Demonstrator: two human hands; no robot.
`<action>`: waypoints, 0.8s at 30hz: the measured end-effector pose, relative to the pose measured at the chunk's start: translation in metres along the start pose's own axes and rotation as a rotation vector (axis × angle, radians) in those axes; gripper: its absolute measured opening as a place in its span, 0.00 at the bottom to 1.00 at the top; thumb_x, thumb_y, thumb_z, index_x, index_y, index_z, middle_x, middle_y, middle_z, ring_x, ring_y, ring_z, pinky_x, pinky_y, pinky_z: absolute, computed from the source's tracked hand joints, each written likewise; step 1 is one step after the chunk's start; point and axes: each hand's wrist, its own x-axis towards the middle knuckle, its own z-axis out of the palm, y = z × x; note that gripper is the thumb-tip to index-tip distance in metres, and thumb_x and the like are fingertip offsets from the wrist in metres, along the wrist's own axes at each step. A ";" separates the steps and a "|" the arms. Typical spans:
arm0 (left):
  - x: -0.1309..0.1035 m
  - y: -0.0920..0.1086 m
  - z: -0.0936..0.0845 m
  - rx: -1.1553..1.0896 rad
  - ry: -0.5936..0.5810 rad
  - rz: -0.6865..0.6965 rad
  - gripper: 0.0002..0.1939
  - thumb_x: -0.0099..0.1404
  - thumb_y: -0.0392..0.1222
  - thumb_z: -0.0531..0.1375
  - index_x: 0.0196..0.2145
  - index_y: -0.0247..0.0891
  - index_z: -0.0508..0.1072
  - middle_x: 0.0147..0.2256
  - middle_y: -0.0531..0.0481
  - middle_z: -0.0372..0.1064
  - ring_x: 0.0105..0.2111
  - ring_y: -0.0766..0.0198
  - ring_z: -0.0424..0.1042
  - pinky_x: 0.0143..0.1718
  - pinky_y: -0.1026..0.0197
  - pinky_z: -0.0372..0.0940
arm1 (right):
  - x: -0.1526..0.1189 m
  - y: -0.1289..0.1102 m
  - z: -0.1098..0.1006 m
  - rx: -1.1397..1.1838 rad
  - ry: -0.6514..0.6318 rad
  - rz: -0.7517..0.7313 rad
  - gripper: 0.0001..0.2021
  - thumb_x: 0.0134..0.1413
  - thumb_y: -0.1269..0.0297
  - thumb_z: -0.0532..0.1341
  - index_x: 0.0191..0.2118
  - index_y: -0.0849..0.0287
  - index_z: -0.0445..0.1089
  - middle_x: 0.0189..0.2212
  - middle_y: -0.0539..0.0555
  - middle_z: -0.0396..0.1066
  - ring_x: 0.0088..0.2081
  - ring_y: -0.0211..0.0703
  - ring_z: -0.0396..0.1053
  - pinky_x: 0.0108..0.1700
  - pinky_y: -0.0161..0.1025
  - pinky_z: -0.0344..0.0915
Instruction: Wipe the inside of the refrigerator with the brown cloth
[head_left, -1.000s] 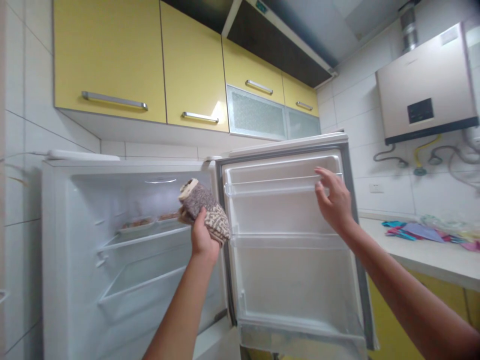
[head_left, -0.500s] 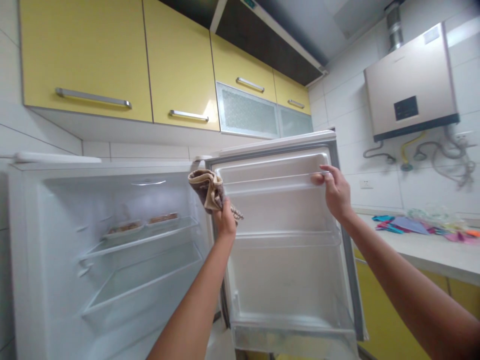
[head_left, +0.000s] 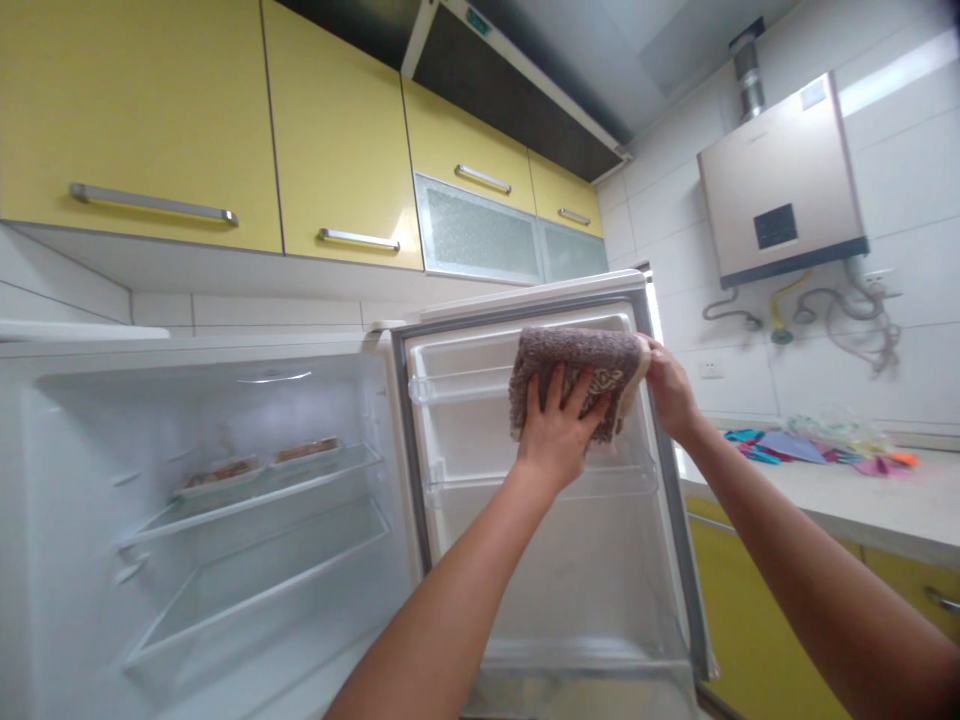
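Observation:
A folded brown towel (head_left: pixel 566 350) with a cream hem and a pale pattern lies over the top shelf of the open fridge door (head_left: pixel 547 590). My left hand (head_left: pixel 559 425) holds it from the front, fingers spread across its face; the thumb is hard to make out. At the towel's right edge, my right hand (head_left: pixel 670 385) is closed, its fingertips at the cream hem and partly hidden. Behind the towel, much of the clear top door shelf (head_left: pixel 457 387) is covered. Lower down runs a second clear door shelf (head_left: pixel 540 488).
Left of the door, the fridge interior (head_left: pixel 67 560) has glass shelves; two trays of food (head_left: pixel 307 452) sit on the upper one. Yellow cabinets (head_left: pixel 337 130) hang above. Colourful cloths (head_left: pixel 795 447) lie on the right counter (head_left: pixel 825 495), beneath a water heater (head_left: pixel 780 190).
My left hand has moved right with the towel, from beside the door's hinge edge onto the top door shelf. My right hand has shifted from the shelf's rim to the towel's edge.

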 end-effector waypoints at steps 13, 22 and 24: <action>0.027 -0.012 0.005 0.057 0.152 -0.019 0.37 0.67 0.43 0.55 0.71 0.53 0.49 0.72 0.38 0.49 0.72 0.31 0.44 0.68 0.25 0.46 | 0.001 -0.021 -0.007 0.096 0.016 0.156 0.19 0.61 0.48 0.56 0.50 0.49 0.74 0.51 0.54 0.76 0.57 0.54 0.70 0.63 0.56 0.62; -0.050 -0.085 -0.003 0.112 0.194 -0.370 0.36 0.67 0.45 0.57 0.70 0.49 0.53 0.74 0.35 0.41 0.74 0.35 0.35 0.71 0.29 0.40 | -0.004 -0.025 -0.001 0.080 0.010 0.120 0.15 0.62 0.52 0.56 0.49 0.47 0.73 0.50 0.54 0.76 0.55 0.52 0.71 0.63 0.57 0.62; -0.066 -0.097 -0.006 0.080 0.219 -0.479 0.37 0.65 0.43 0.59 0.70 0.45 0.55 0.74 0.33 0.41 0.74 0.35 0.33 0.71 0.29 0.38 | -0.005 -0.027 0.001 0.031 0.025 0.093 0.15 0.62 0.52 0.56 0.49 0.48 0.73 0.49 0.54 0.77 0.54 0.53 0.71 0.63 0.57 0.61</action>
